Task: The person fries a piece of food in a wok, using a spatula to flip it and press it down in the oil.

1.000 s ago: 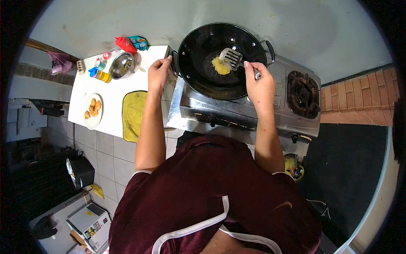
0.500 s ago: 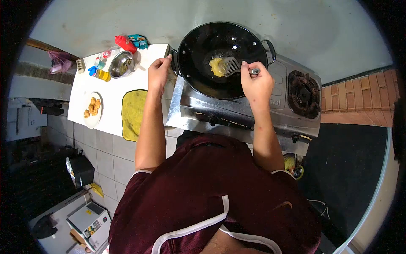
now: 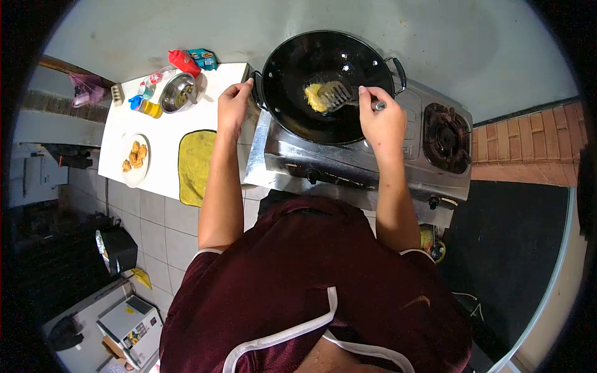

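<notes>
A black wok sits on the left burner of a steel gas stove. A small yellow lump of food lies in the wok's middle. My right hand grips the handle of a slotted metal spatula, whose blade rests against the right side of the food. My left hand holds the wok's left handle at the edge of the white counter.
The counter carries a yellow cloth, a plate of fried pieces, a steel bowl, a red bottle and small jars. The stove's right burner is bare. A tiled floor lies below.
The spatula blade went from above the food down to its right side, pushing the lump slightly left. My right hand shifted a little. My left hand stayed on the wok handle.
</notes>
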A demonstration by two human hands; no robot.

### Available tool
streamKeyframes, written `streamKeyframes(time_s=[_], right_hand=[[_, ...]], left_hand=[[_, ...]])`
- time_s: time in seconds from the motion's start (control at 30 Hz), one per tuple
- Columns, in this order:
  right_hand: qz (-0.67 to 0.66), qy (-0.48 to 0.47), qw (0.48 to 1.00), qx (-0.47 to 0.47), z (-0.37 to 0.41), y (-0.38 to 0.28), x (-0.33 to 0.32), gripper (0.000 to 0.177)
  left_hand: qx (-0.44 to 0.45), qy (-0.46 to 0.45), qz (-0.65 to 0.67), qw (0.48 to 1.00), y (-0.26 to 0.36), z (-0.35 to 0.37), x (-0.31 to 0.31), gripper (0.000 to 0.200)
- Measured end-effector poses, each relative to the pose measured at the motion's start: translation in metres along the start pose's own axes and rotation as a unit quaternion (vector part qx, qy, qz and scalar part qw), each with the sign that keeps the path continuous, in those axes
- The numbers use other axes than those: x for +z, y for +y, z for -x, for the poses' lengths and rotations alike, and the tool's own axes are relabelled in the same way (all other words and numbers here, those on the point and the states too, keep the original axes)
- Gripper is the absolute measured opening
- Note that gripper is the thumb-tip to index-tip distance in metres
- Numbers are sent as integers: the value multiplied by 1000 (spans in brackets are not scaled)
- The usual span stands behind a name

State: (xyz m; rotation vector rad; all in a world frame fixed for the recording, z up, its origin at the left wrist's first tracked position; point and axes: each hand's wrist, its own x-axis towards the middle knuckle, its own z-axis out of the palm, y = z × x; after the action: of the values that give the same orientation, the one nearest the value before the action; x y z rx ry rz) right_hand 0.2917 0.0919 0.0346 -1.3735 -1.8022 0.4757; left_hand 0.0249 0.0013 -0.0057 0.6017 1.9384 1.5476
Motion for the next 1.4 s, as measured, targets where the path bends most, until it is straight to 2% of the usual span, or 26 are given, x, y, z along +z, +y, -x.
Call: streamKeyframes(time_s=[0.17,0.27,0.37,0.5,0.7,0.8,1.1,1.23,1.4], right_hand=[[-30,-37,999,25,-2,-3,-9,36],[-61,-27,996,52,-1,-3,-10,36],[-96,2,994,45,0,0,-9,37],[-85,0,996,28,1,2,-6,38],[-101,-43,992,69,2,-4,-5,41],[-63,-46,995,68,-2,-3,-6,43],[-55,34,997,33,-10,1,-13,42],[-76,35,996,38,-9,0,-11,43],[-30,22,998,41,-10,-5,-18,41]], left_hand=[[4,2,-7,1000,-2,-3,0,31],[-18,-6,-4,1000,-5,-4,-1,31],[8,2,4,1000,-3,-1,0,31],[4,-7,4,1000,-4,-4,0,31],[3,-8,-2,1000,-4,-3,-1,31],[2,-8,1,1000,-4,-3,-1,31],[2,-6,-3,1000,-3,-2,-1,32],[-6,-11,-9,1000,-6,-5,-2,32],[-5,-5,-12,1000,-1,0,-1,33]])
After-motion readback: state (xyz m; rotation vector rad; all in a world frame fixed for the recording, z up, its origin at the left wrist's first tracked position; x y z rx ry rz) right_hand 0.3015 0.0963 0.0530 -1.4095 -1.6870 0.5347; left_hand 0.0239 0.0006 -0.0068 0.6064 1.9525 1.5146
